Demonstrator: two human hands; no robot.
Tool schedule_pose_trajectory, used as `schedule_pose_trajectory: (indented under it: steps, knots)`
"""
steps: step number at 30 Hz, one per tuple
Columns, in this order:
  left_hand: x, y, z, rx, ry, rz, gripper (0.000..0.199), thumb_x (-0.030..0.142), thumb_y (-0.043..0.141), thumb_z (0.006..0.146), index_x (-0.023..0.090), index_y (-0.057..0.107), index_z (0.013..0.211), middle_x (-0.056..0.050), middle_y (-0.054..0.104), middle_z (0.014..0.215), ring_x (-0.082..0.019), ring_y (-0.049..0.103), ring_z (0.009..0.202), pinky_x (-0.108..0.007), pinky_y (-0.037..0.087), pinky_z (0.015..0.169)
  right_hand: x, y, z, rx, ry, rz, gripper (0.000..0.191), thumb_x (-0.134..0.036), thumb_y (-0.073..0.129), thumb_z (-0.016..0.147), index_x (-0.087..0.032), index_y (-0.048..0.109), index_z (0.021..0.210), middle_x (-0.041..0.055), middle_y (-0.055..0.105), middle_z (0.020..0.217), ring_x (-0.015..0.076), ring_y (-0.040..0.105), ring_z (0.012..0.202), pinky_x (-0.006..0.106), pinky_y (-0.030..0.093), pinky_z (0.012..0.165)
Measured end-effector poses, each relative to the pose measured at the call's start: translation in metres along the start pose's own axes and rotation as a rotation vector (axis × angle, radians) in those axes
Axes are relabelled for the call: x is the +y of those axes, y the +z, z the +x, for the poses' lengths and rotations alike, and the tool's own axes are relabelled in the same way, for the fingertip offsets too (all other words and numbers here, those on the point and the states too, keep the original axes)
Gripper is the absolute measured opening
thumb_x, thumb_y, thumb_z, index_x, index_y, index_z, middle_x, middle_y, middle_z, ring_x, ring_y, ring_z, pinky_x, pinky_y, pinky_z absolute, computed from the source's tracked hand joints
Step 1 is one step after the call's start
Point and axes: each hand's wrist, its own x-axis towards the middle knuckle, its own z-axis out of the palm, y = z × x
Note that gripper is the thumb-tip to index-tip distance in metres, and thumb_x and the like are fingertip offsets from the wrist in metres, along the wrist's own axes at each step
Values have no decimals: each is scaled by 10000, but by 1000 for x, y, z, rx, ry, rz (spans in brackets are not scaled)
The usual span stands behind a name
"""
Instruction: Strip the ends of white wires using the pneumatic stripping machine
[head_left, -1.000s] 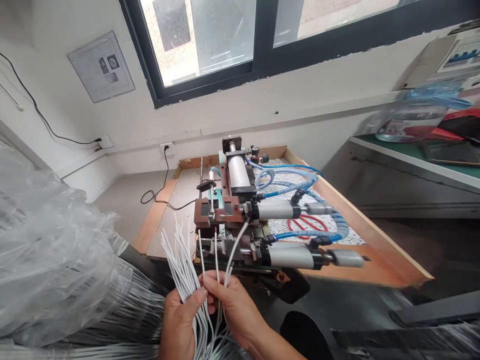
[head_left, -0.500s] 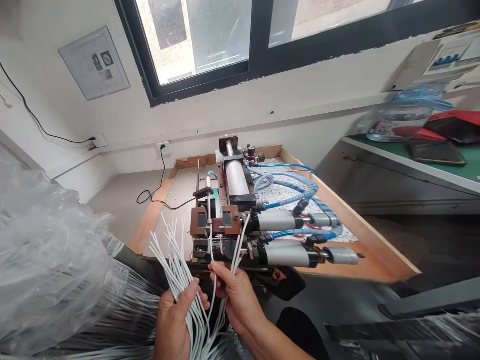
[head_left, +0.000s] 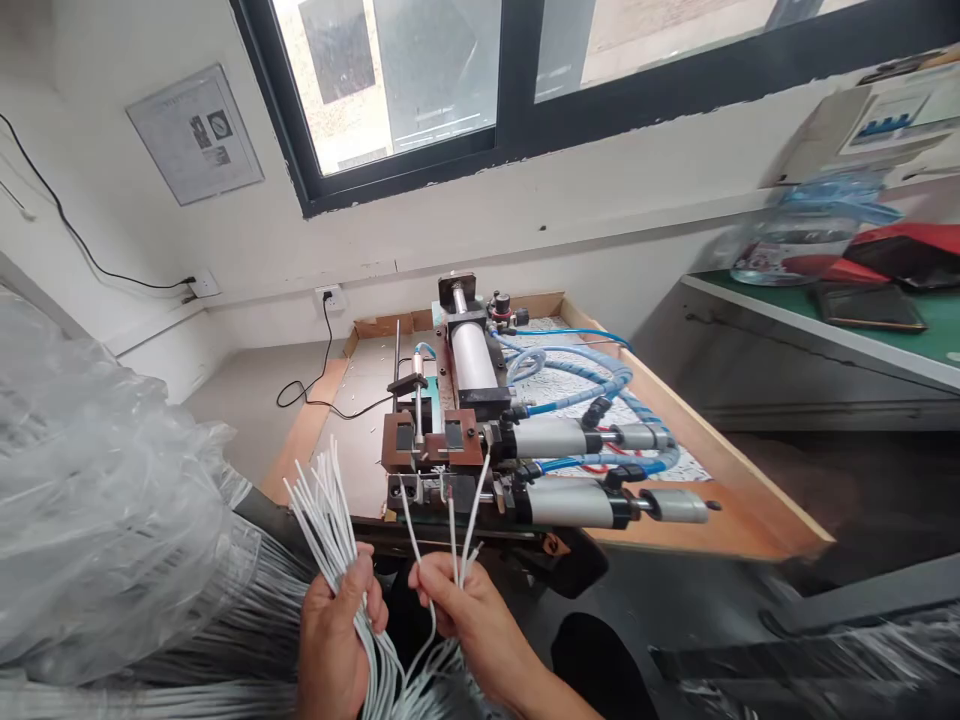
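Observation:
A thick bundle of white wires [head_left: 324,515] is gripped in my left hand [head_left: 337,625], the loose ends fanning upward. My right hand [head_left: 469,610] is closed round several separate white wires [head_left: 474,505], one of them pinched between thumb and fingertips. Below both hands the wires run together and hang down. Just beyond my right hand stands a pneumatic machine [head_left: 433,440] with silver cylinders and a brown block at its front. The wire tips in my right hand point at the machine's front, and whether any touches it I cannot tell.
A low wooden-edged tray [head_left: 720,440] surrounds the machine, with blue air hoses [head_left: 611,380] on its right. To the left lie clear plastic sheeting [head_left: 97,500] and more wires [head_left: 255,590]. A green-topped shelf [head_left: 930,345] holds a large bottle [head_left: 795,240].
My right hand has drawn back and down from the machine, bringing the pinched wire out of its front slot. My left hand has shifted slightly left and down with the bundle.

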Motion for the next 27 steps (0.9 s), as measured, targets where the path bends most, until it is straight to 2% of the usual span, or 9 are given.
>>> schedule_pose_trajectory:
  steps: [3, 7, 12, 16, 22, 27]
  knots:
    - [1, 0, -2, -25, -22, 28, 156, 247, 626, 669, 144, 602, 784, 84, 410, 365, -49, 345, 334, -184, 265, 352, 12, -6, -14, -122, 17, -109, 348, -460, 559, 702, -124, 624, 640, -52, 378, 471, 52, 244, 415, 216, 146, 415]
    - [1, 0, -3, -58, -3, 94, 70, 211, 609, 678, 148, 591, 701, 76, 435, 356, -45, 348, 318, -184, 259, 353, 21, -11, -25, -209, 31, -171, 379, -484, 559, 690, -119, 631, 623, -46, 376, 474, 60, 244, 430, 223, 154, 427]
    - [2, -1, -6, -51, 31, 112, 72, 185, 595, 677, 149, 565, 623, 63, 461, 349, -48, 378, 336, -180, 268, 375, 21, -14, -31, -276, 24, -214, 382, -488, 539, 706, -129, 622, 604, -46, 368, 473, 71, 259, 451, 228, 188, 450]
    - [4, 0, -8, -30, 34, 49, 89, 186, 586, 668, 152, 546, 597, 65, 454, 357, -49, 362, 328, -181, 250, 358, 15, -12, -35, -274, 11, -275, 364, -472, 526, 722, -140, 610, 600, -36, 392, 493, 86, 301, 483, 231, 231, 481]
    - [8, -5, -4, 22, 22, 10, 173, 187, 550, 670, 160, 490, 509, 71, 417, 396, -46, 346, 334, -197, 275, 369, 16, -13, -42, -325, 85, -253, 318, -422, 537, 727, -146, 572, 572, -10, 484, 559, 114, 396, 548, 244, 290, 545]
    - [5, -9, -2, 57, -44, 12, 76, 210, 594, 654, 145, 573, 623, 56, 488, 523, -38, 382, 357, -197, 280, 360, 25, -15, -46, -403, 152, -206, 297, -393, 538, 738, -145, 563, 577, -11, 490, 578, 103, 383, 536, 241, 284, 540]
